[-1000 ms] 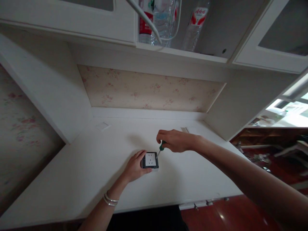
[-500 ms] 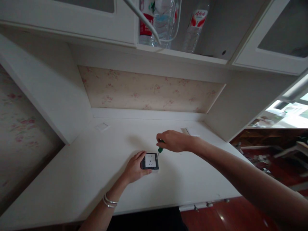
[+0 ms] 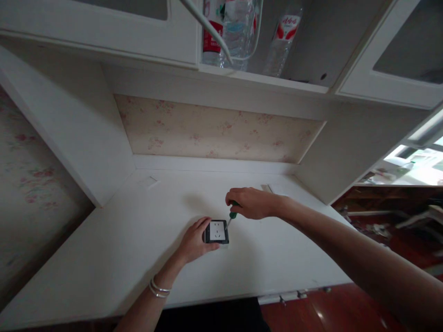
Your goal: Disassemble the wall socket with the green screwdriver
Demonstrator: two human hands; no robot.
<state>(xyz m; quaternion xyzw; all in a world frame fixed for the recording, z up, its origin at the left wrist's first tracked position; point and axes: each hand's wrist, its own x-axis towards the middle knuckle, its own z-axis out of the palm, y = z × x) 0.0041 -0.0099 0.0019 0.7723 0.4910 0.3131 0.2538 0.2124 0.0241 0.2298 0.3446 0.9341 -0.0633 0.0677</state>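
Observation:
A wall socket (image 3: pixel 217 231) with a white face and a dark frame lies face up on the white desktop. My left hand (image 3: pixel 195 240) is closed around its left side, thumb along the near edge and fingers at the far left corner. In my right hand (image 3: pixel 254 203) is a screwdriver (image 3: pixel 233 215) with a green handle, gripped from above. Its thin shaft slants down to the left, and the tip meets the right side of the socket's frame. Too small to make out is any screw under the tip.
White desktop (image 3: pixel 138 258) spreads around both hands. A flat white square piece (image 3: pixel 148 181) lies at the back left, and another pale flat piece (image 3: pixel 276 189) sits behind my right wrist. Overhead, a shelf (image 3: pixel 263 79) holds several plastic bottles (image 3: pixel 238 34) and a hanging white cable (image 3: pixel 207 27).
The view has shifted very slightly. Both hands keep their places, and the screwdriver tip stays at the right side of the socket.

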